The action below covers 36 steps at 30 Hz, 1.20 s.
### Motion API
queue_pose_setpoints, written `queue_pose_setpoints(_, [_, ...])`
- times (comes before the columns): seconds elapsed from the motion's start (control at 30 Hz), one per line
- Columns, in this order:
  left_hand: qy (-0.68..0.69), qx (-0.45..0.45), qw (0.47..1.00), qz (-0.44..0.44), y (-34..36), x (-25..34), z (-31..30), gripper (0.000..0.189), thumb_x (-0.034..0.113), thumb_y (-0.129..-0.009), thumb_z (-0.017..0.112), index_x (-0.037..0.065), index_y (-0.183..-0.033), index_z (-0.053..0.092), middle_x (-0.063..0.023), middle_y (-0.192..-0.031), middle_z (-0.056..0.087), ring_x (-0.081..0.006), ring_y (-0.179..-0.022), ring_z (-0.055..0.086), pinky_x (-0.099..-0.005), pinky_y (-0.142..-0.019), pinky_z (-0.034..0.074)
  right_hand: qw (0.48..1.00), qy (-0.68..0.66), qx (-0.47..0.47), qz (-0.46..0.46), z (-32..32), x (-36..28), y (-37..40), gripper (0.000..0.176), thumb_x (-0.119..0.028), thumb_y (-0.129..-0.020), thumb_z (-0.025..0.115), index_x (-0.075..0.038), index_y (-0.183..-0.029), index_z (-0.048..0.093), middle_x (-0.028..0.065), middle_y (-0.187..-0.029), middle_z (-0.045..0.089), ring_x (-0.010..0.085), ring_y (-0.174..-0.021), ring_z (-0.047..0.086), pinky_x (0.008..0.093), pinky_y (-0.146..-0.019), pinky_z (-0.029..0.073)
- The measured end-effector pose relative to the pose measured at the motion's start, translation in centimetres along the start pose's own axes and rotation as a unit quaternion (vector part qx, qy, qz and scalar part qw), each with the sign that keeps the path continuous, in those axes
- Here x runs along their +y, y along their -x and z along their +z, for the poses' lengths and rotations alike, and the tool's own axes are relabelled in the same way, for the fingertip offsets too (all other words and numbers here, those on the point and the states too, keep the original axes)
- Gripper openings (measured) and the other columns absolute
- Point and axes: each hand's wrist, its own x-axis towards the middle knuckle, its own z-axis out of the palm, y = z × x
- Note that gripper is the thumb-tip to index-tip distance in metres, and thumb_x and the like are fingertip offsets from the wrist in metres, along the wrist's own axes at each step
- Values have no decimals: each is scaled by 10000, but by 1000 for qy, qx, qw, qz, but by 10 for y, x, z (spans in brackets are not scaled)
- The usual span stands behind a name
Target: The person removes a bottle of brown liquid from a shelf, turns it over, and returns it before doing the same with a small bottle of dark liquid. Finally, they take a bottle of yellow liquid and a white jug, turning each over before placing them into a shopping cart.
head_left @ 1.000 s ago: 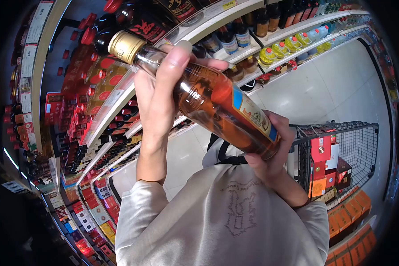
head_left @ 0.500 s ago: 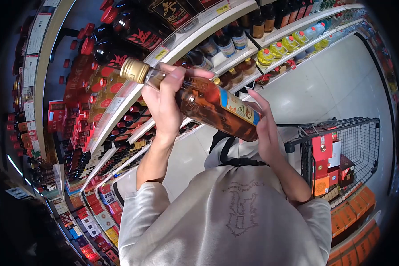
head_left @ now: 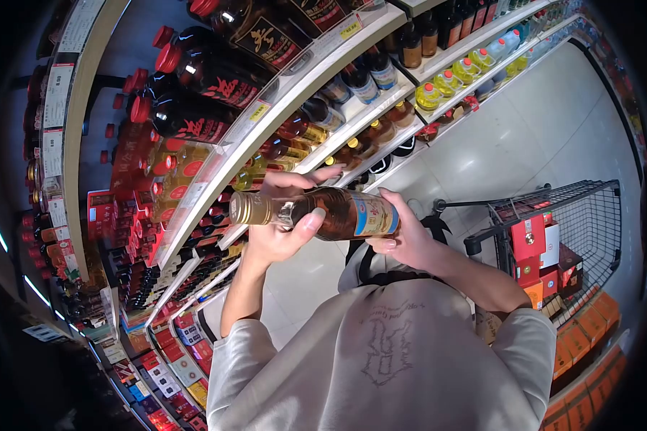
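We've got the bottle [head_left: 338, 213] sideways in front of our shirt [head_left: 410, 345], left hand [head_left: 274, 243] wrapped around its neck and shoulder, right hand [head_left: 414, 241] gripping the base, probably supporting both ends while leaving the label [head_left: 376, 217] mostly uncovered for us.

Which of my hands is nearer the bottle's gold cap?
Your left hand: it grips the bottle just beside the gold cap. Your right hand is at the bottle's other end.
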Motion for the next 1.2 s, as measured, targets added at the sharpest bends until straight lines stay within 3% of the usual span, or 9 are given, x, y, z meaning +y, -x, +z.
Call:
queue_pose_setpoints(0.17, [-80,75,993,-52,8,-3,-20,310,121,-984,614,-5,-1222,460,-315,-1272,619,-317,-1191,631,-423,-1031,494,971,110,120,-175,9,-18,-14,411,-517,-1035,438,-117,-1050,529,-2,-813,560,73,-547,420,230,-492,331])
queue_pose_setpoints(0.23, [-72,146,982,-100,9,-1,-18,306,166,-999,609,2,-1225,484,-297,-1249,639,-279,-1138,658,-364,-904,571,965,121,118,-200,8,-20,-21,361,-487,-1040,455,-129,-1053,503,-4,-846,556,72,-577,444,229,-486,338])
queue_pose_setpoints(0.27, [-73,184,972,-129,9,-2,-17,378,275,-1027,575,-29,-1245,518,-308,-1198,651,-278,-968,725,-303,-696,613,954,134,119,-241,11,-19,-22,341,-456,-1016,524,-127,-1097,491,0,-859,540,71,-566,452,224,-468,336])
queue_pose_setpoints(0.37, [-21,225,941,-253,6,8,-18,527,389,-1042,529,-90,-1262,526,-306,-1115,667,-298,-754,750,-279,-555,594,927,173,135,-305,17,-21,-25,365,-416,-996,592,-113,-1164,477,13,-874,524,69,-559,465,221,-447,334])
queue_pose_setpoints(0.67, [35,288,933,-214,6,-12,-15,572,363,-1027,534,-180,-1209,527,-263,-975,692,-311,-496,668,-350,-440,529,889,243,142,-360,17,-21,-24,389,-429,-1047,429,-75,-1200,478,40,-837,536,93,-541,470,237,-445,341])
queue_pose_setpoints(0.8, [18,293,932,-214,4,-12,-9,511,362,-1039,491,-127,-1182,517,-181,-809,688,-259,-485,652,-323,-447,538,888,244,137,-364,15,-21,-26,430,-450,-1055,337,-74,-1210,478,47,-835,543,107,-536,475,249,-444,346])
queue_pose_setpoints(1.03, [-18,274,948,-161,-8,5,-2,402,242,-1045,469,-142,-1157,515,-340,-1099,673,-276,-508,654,-320,-419,536,921,206,123,-307,16,-25,-26,426,-432,-1063,318,-91,-1274,464,59,-995,596,145,-641,562,296,-502,454])
queue_pose_setpoints(1.13, [-82,226,969,-61,-4,4,7,261,125,-1029,488,-108,-1145,496,-369,-1158,636,-318,-623,697,-325,-405,558,971,150,75,-168,16,-30,-23,532,-572,-1031,378,-110,-1252,524,46,-968,610,166,-660,560,298,-523,452])
queue_pose_setpoints(1.2, [-131,122,984,-3,-2,1,6,251,75,-997,563,-73,-1188,492,-354,-1245,602,-327,-955,696,-345,-656,637,985,87,89,-117,11,-34,-27,541,-599,-1015,403,-116,-1214,545,31,-935,608,147,-632,528,277,-518,420])
